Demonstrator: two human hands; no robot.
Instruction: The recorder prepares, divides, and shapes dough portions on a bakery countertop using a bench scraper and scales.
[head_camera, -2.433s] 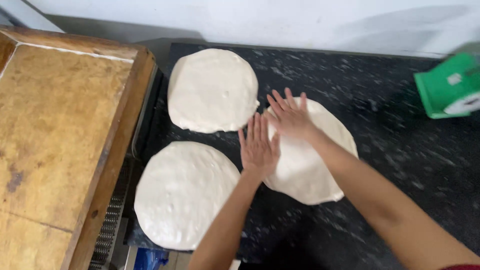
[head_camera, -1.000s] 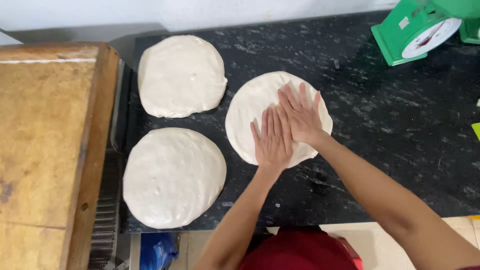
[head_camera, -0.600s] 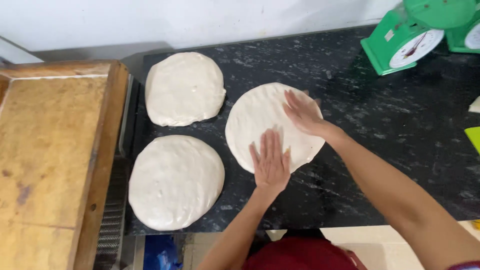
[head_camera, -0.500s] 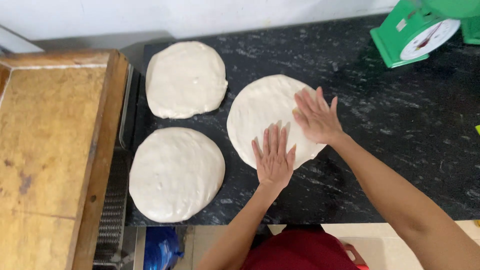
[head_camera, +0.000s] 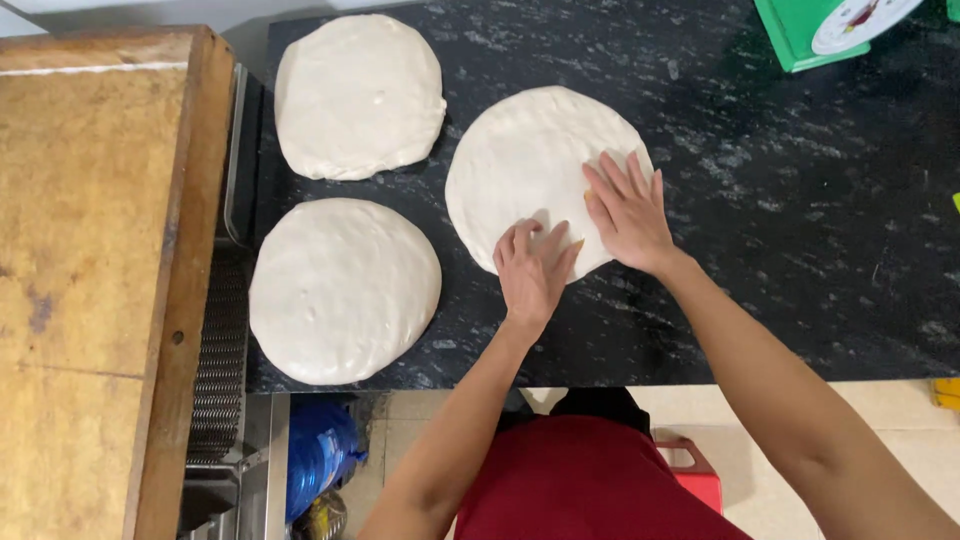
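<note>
Blue plastic package (head_camera: 318, 455) under counter, bottom left; green scale's round white dial (head_camera: 858, 18) top right.

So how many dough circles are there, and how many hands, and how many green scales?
Flat dough rounds: 3: the far-left one, the near-left one and the one under the hands
Hands: 2: left hand, right hand, both on that round
Green scales: 1, only partly in view
Total: 6
</note>
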